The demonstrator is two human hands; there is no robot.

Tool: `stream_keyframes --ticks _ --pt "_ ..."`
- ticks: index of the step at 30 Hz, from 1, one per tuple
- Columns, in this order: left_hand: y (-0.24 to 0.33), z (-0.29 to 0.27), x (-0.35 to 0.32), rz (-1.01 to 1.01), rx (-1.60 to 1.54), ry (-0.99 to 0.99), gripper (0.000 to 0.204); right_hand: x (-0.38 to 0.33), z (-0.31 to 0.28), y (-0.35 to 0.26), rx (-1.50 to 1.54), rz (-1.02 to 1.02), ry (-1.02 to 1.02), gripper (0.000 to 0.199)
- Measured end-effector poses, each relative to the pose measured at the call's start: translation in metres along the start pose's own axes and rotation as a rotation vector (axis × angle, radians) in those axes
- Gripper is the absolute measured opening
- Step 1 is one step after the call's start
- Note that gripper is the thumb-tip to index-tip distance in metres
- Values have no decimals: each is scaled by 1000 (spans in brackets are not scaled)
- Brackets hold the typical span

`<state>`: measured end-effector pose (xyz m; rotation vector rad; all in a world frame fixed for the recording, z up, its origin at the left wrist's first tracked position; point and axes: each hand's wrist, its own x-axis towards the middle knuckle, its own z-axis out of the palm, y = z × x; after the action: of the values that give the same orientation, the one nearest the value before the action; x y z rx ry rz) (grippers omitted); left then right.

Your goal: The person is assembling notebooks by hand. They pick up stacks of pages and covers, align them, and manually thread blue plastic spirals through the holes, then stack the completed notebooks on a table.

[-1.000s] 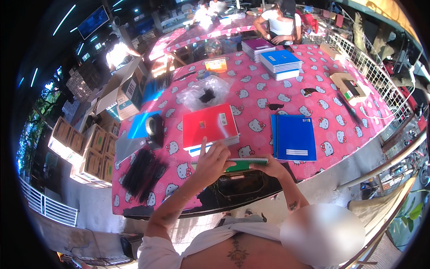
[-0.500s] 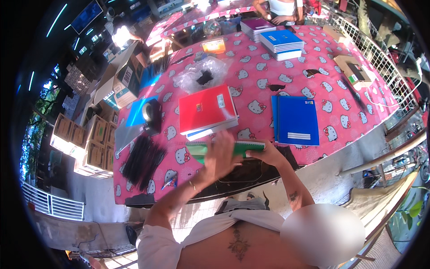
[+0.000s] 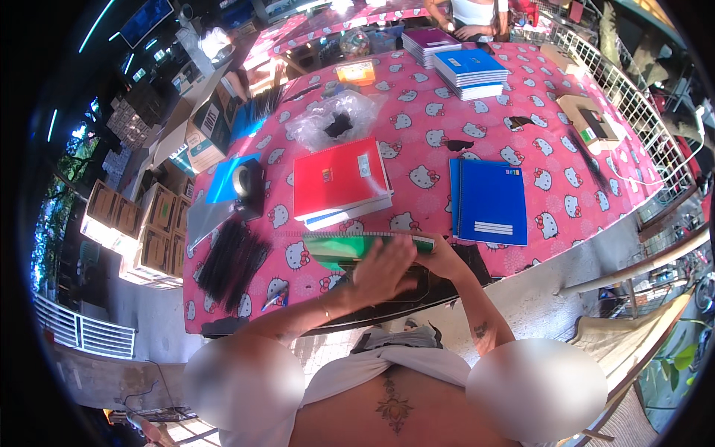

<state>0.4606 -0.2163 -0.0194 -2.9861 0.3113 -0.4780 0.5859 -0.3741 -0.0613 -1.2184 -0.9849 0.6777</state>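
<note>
- The green notebook (image 3: 328,247) is sitting at the lower centre of the frame, near the front edge of the pink worktop (image 3: 406,175), its coil side facing up; whether it is touching the worktop, I cannot tell.
- The right hand (image 3: 438,258) is gripping the notebook's right end.
- The left hand (image 3: 389,264) is showing slightly blurred, open, fingers stretched out, and is resting across the notebook's near face.
- Just above them, a stack of books with a red notebook (image 3: 339,179) on top is lying at the centre of the frame.
- To the right, 2 blue notebooks (image 3: 491,197) are overlapping.
- At the lower left, a bundle of black strands (image 3: 234,264) is spreading over the worktop; a tape roll (image 3: 241,180) is standing above it.
- A clear plastic bag (image 3: 309,125) is lying crumpled at the upper centre.
- Farther up, a purple stack (image 3: 430,46) and a light blue stack (image 3: 465,67) are standing side by side.
- A person in white (image 3: 474,11) is staying behind the stacks.
</note>
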Motion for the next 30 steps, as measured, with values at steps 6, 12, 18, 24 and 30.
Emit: stream_keyframes --ticks 6,12,18,24,30 --pt "30 19 -31 171 -41 118 81 -4 4 1 -81 15 13 41" --pt "14 -9 21 -41 85 215 83 -10 -5 1 -92 122 -48 44" --pt "51 -1 -70 -338 -236 466 72 -19 9 -4 -192 46 29 40" --pt "-64 11 -220 -1067 -213 254 65 -84 29 -9 -572 215 403 29" --pt "-60 32 -329 -1155 -181 -258 75 -142 108 3 -600 175 678 34"
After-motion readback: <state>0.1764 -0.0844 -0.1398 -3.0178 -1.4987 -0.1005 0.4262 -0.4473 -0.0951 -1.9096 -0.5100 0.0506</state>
